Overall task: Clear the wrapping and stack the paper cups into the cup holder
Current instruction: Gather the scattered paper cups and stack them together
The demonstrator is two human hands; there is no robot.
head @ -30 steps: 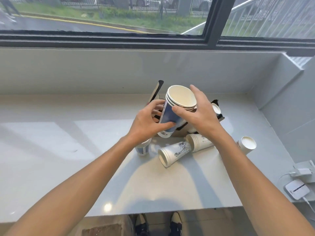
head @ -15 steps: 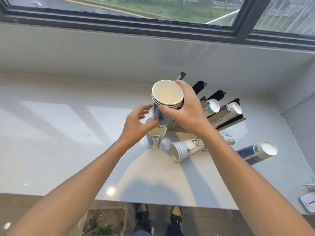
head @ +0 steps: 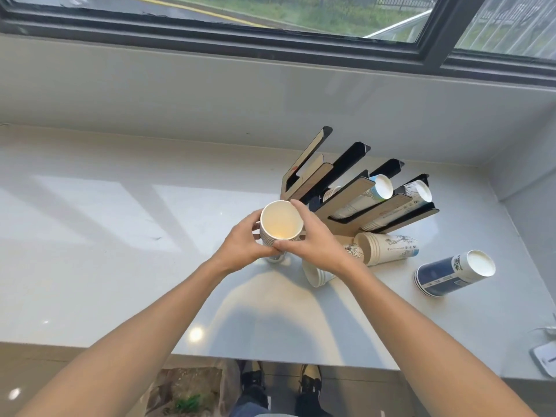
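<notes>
Both hands clasp an upright stack of paper cups [head: 281,221] just left of the slotted cup holder [head: 355,188]. My left hand [head: 243,245] wraps its left side, and my right hand [head: 313,239] grips its right side, thumb across the front. The stack's foot touches the counter; its lower part is hidden by my fingers. Two of the holder's right slots hold cup stacks [head: 382,188], its left slots stand bare. On the counter lie a white cup stack [head: 388,248], a smaller white stack [head: 319,273] partly under my right wrist, and a dark blue stack [head: 454,272].
The grey counter [head: 120,266] runs along a wall under a window, with its front edge near my feet. A white device with a cable [head: 546,358] sits at the right front corner. A side wall closes the counter on the right.
The held cups came down from a raised, tilted position onto the stack that stood on the counter. Both hands lowered with them and now close around the joined stack. The view tilted further down.
</notes>
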